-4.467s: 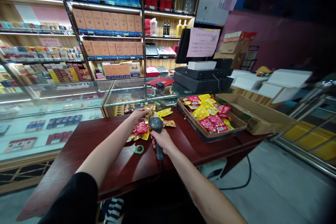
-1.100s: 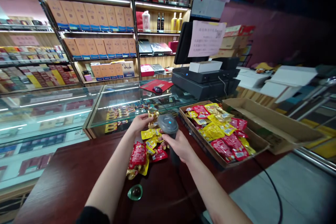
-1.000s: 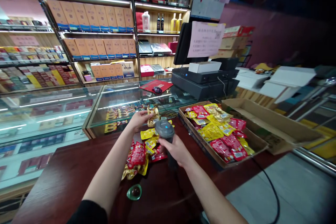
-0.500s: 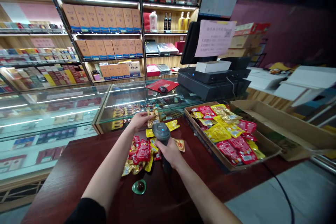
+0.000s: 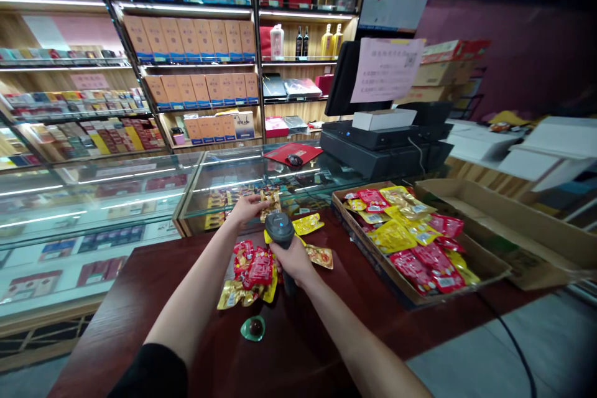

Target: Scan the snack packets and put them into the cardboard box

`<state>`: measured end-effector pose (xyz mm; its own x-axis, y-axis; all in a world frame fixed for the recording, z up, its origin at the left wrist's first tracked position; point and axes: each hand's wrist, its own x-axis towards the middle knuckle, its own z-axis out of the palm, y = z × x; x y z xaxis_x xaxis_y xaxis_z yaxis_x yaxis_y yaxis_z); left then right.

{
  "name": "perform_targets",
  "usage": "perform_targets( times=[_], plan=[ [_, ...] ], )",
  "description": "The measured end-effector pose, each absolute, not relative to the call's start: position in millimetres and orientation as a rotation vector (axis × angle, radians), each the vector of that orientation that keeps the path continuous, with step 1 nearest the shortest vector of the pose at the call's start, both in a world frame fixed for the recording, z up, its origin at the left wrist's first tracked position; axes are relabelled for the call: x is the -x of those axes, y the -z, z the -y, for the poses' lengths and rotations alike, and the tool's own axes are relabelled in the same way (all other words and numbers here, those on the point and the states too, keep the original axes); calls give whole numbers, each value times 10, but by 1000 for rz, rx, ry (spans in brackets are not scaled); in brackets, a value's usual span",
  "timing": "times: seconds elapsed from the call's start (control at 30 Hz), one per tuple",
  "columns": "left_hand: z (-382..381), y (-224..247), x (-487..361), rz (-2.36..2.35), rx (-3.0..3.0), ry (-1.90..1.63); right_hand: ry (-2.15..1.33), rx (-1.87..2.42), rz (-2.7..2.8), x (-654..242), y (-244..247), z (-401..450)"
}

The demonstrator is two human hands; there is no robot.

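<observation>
My right hand is wrapped round the handle of a dark barcode scanner, whose head points away from me and shows a small blue light. Just beyond it, my left hand pinches a gold snack packet by its left side, held up in front of the scanner. Below my left forearm lies a pile of red and gold snack packets on the dark wooden counter. A yellow packet and a flat gold-brown packet lie right of the scanner.
An open carton of red, yellow and gold packets stands to the right, beside its opened lid. A small green dish sits near me. Behind are a glass showcase, a mouse and a monitor.
The view has shifted slightly. The scanner has moved a little left and closer to the gold packet, which stays pinched in my left hand.
</observation>
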<state>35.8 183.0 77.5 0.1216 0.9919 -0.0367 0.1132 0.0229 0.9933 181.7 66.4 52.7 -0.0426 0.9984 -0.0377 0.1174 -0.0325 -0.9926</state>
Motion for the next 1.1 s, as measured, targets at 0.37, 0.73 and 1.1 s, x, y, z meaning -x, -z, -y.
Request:
perform_targets(
  times=[0.37,0.73,1.1],
  plan=[
    [-1749,-853,-328,-1271,-1367,-1022,-1195,1308,1330,-1816,-522,-656],
    [-1635,-855,-460,-1179,-1337,-1007,-939,1157,1185,-2004,-660,-735],
    [-1193,-782,-1752,-1019,-1446,-1037,-845,1171,1017,-2932,-927,-592]
  ],
)
